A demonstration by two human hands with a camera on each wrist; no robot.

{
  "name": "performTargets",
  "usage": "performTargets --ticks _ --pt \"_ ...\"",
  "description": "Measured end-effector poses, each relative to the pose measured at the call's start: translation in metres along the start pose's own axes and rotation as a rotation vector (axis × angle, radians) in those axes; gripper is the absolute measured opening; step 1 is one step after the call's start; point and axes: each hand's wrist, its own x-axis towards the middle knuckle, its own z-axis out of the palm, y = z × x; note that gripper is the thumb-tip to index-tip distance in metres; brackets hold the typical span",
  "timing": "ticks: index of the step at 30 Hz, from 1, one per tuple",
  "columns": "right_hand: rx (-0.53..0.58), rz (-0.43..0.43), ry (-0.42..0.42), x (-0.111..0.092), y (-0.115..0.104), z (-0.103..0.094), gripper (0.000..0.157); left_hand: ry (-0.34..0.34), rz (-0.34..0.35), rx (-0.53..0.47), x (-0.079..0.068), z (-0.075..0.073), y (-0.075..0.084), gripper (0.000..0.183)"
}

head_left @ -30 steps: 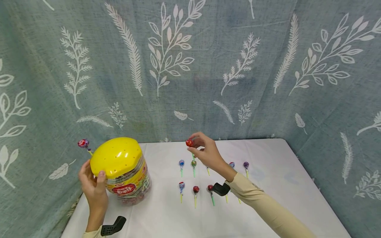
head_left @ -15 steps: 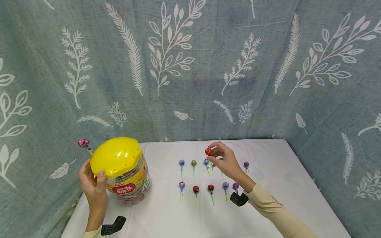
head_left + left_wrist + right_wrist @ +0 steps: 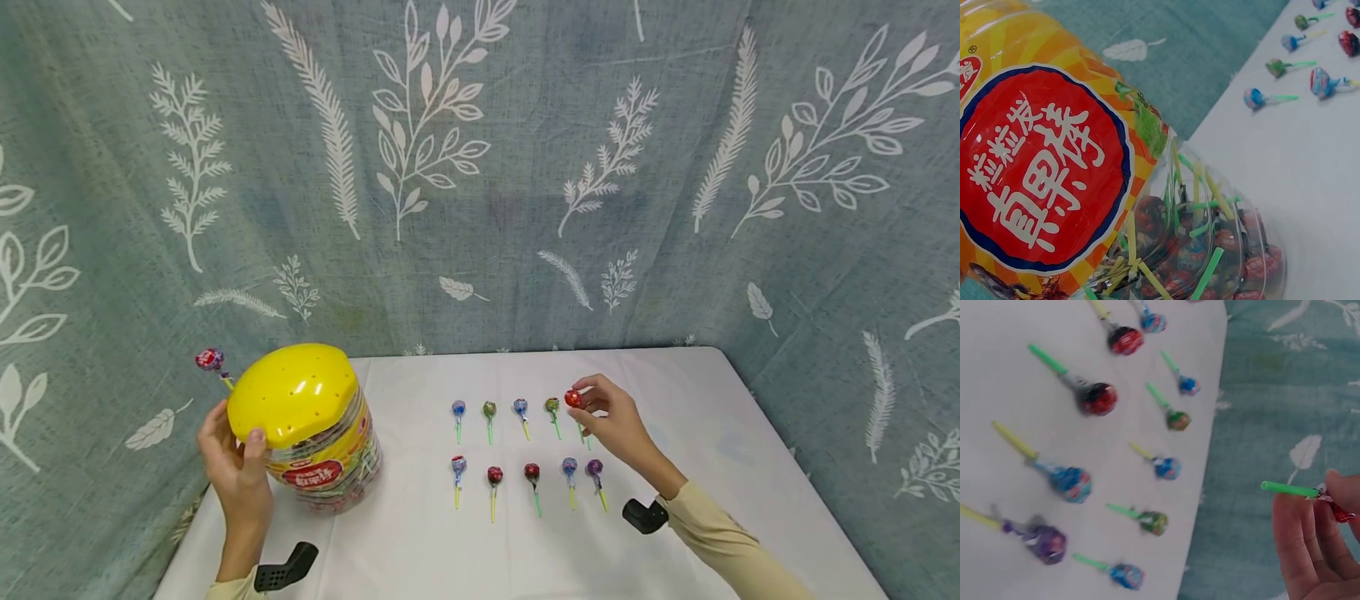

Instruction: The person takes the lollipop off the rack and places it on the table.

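Note:
My left hand [image 3: 238,475] grips the side of a tilted plastic candy jar [image 3: 330,467], its thumb against the yellow lid [image 3: 296,396]. Behind that lid, a red-and-purple lollipop [image 3: 210,360] sticks up; where its stick ends is hidden. Between thumb and fingers, my right hand [image 3: 618,421] pinches a red lollipop [image 3: 573,398] above the right part of the back row. Its green stick [image 3: 1290,489] shows in the right wrist view. Close beside it lie a green lollipop [image 3: 552,404] and, partly covered by the hand in the head view, a blue lollipop [image 3: 1126,575].
Lollipops lie in two rows on the white table [image 3: 420,550], among them a purple one [image 3: 595,467] and a dark red one [image 3: 532,472] in front. More lollipops [image 3: 1182,256] fill the clear jar. A patterned grey-green curtain [image 3: 480,208] hangs behind.
My right hand has moved right and a little nearer along the back row, carrying the red lollipop. Lollipops its arm covered now show. My left hand and the jar stay put.

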Motion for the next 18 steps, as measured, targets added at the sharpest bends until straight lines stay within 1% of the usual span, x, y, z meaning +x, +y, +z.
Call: performTargets --ticks 4,8,10,14,18 --pt "-0.042 0.018 0.01 -0.007 0.014 -0.004 0.032 -0.005 0.004 0.014 0.001 -0.003 0.001 0.062" --pt "-0.074 0.077 0.023 -0.017 0.03 -0.008 0.032 -0.027 0.011 0.018 0.001 -0.006 0.002 0.063" --pt "-0.095 0.117 0.03 -0.023 0.039 -0.01 0.032 -0.045 0.015 0.022 0.001 -0.007 0.004 0.063" --pt "-0.138 0.196 0.037 -0.037 0.06 -0.014 0.033 -0.079 0.018 0.066 0.003 -0.009 0.007 0.062" --pt "-0.184 0.291 0.031 -0.051 0.083 -0.018 0.035 -0.102 0.006 0.097 0.005 -0.01 0.01 0.062"
